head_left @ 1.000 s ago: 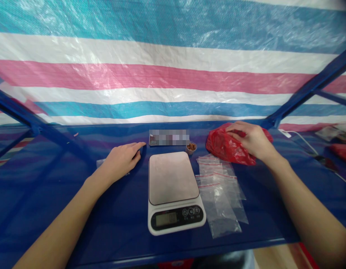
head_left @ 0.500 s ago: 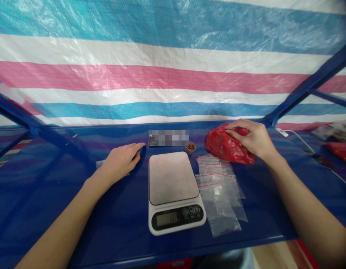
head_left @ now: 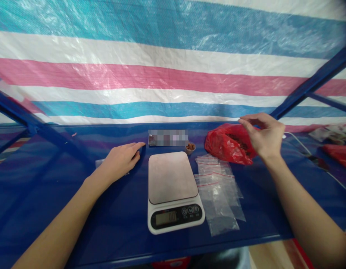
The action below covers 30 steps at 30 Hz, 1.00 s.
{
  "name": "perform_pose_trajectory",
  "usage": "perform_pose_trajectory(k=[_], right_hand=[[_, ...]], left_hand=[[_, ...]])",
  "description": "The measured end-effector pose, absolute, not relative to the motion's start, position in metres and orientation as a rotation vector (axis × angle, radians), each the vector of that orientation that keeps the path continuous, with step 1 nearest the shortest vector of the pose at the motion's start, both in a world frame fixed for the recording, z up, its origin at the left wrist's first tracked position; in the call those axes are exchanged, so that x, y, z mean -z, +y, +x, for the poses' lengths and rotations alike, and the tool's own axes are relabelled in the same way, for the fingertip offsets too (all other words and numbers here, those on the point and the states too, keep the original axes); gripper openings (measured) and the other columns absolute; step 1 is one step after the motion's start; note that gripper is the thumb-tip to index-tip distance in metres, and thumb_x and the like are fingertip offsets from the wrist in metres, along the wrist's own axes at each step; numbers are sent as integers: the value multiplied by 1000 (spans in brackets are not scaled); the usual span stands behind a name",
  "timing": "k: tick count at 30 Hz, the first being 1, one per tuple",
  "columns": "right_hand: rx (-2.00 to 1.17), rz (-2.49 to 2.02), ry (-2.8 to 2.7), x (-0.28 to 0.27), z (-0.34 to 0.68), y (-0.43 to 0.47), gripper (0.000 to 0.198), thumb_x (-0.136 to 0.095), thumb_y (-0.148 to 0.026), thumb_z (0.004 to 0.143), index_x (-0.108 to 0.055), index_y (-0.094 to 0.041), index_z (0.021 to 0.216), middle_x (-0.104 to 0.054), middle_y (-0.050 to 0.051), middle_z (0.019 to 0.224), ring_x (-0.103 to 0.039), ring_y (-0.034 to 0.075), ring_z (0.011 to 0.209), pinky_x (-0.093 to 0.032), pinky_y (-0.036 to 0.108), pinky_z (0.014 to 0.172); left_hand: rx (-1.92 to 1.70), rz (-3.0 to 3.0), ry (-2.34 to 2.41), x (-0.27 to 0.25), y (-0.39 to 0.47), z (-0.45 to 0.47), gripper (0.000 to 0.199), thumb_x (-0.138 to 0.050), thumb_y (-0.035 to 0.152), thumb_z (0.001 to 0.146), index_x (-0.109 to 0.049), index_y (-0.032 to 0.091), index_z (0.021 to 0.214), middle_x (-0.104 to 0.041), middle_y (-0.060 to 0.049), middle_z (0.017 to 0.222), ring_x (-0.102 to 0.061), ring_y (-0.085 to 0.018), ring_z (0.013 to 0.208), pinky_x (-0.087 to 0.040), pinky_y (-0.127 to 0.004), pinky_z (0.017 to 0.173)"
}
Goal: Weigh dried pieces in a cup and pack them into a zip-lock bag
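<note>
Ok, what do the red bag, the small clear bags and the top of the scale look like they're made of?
Red bag: thin glossy plastic film, crinkled and slightly see-through. Clear bags: transparent plastic with red strips along the top, likely zip seals. Scale: the platform looks like brushed metal, dull sheen, on a white, probably plastic, body.

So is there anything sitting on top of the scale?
No, the flat plate of the scale is bare; the clear zip bags lie beside it on the blue table.
</note>
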State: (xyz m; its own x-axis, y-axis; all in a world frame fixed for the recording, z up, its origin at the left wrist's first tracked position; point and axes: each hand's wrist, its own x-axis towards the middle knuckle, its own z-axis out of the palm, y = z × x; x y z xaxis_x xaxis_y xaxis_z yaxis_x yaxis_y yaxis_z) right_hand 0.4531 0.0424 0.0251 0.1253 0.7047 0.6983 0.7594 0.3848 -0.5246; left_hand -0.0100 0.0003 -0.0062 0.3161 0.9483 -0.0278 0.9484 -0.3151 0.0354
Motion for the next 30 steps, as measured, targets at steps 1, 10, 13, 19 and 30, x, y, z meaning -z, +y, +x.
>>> perform_pose_trajectory(k=[1,10,13,19,30], right_hand=[[64,-1307,-1587,-28,450,40,13,-76,-39,96,-78,-26,92,-81,13,101,-76,33,91,-60,50,90],[-210,-1072,-1830,-20,368,8,6,-75,-31,97,-79,-29,92,-81,5,92,-76,28,88,-63,47,84],[-369,-996,-1934,-7,343,9,8,-74,-27,98,-80,-30,94,-81,4,93,-76,26,86,-63,43,80],[-477,-927,-1936,1,329,23,10,-75,-24,97,-81,-27,91,-78,3,87,-74,22,80,-61,38,75],[-184,-789,-2210,6,332,26,18,-64,-16,103,-80,-24,98,-76,7,97,-73,23,90,-62,36,81]], left_hand=[[-3,2511,1812,6,0,-10,54,-33,32,108,-60,22,154,-71,-10,149,-73,-30,127,-58,-42,105],[18,2486,1844,4,2,-8,54,-34,32,107,-61,25,153,-74,-8,144,-75,-29,122,-59,-39,101],[22,2493,1839,4,2,-9,55,-33,32,107,-61,23,154,-74,-10,144,-76,-31,122,-59,-42,101],[46,2492,1823,3,2,-8,57,-31,31,107,-60,22,155,-71,-11,149,-74,-33,126,-59,-46,103],[60,2492,1806,3,1,-8,57,-30,31,108,-58,20,157,-70,-11,150,-72,-34,130,-58,-48,107]])
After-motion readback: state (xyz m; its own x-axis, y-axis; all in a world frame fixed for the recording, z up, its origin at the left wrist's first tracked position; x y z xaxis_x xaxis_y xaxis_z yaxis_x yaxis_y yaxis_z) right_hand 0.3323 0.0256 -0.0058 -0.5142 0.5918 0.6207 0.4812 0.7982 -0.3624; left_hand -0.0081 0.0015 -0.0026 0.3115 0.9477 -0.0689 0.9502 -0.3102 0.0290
